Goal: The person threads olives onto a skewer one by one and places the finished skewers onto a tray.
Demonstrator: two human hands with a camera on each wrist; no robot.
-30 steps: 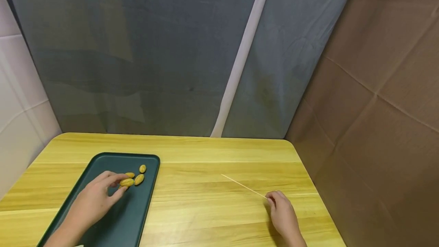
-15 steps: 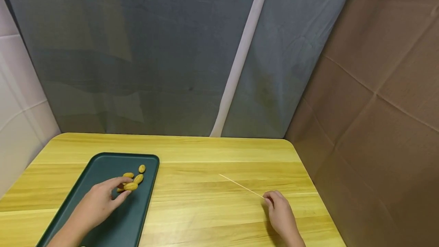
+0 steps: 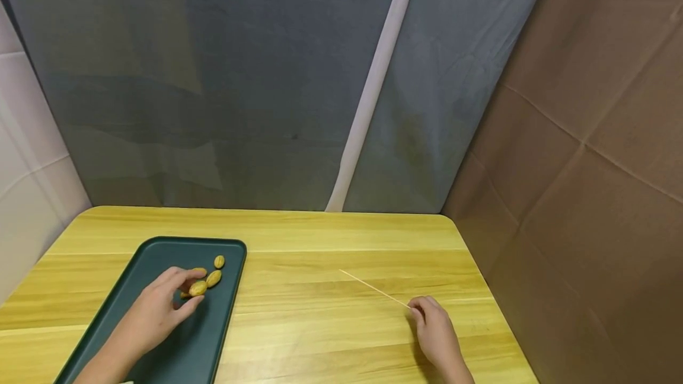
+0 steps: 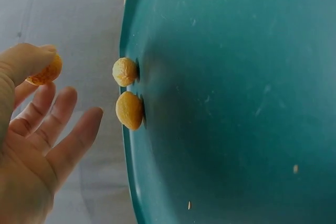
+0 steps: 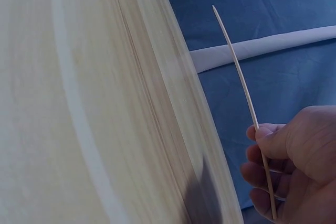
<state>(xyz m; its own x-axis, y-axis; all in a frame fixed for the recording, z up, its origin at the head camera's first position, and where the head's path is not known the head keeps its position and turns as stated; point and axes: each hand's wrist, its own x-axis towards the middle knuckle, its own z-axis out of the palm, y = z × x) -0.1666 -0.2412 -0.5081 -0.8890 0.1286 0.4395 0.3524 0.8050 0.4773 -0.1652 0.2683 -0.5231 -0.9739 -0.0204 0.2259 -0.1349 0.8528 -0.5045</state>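
My left hand (image 3: 152,313) is over the dark green tray (image 3: 176,348) and pinches an oval, yellow-brown fruit (image 3: 198,288) between thumb and index finger. In the left wrist view the held fruit (image 4: 48,72) looks wrinkled and orange, partly covered by the thumb; the other fingers are spread below it. Similar fruits lie at the tray's far end, among them a small one (image 3: 219,261) and a longer one (image 3: 214,278). My right hand (image 3: 436,333), over the right side of the table, holds a thin wooden skewer (image 3: 373,288). Its pointed tip (image 5: 214,8) sticks out past the fingers.
The wood-grain table (image 3: 299,336) has rounded far corners. A grey curtain (image 3: 256,105) with a pale strip (image 3: 373,82) hangs behind it, brown cloth (image 3: 587,194) on the right and white cloth (image 3: 37,153) on the left. Small crumbs (image 4: 295,169) lie on the tray.
The pinched fruit has turned between the left fingers, tipping from lengthwise to a more end-on pose after a brief shift right. My right hand, still holding the skewer, has hardly moved.
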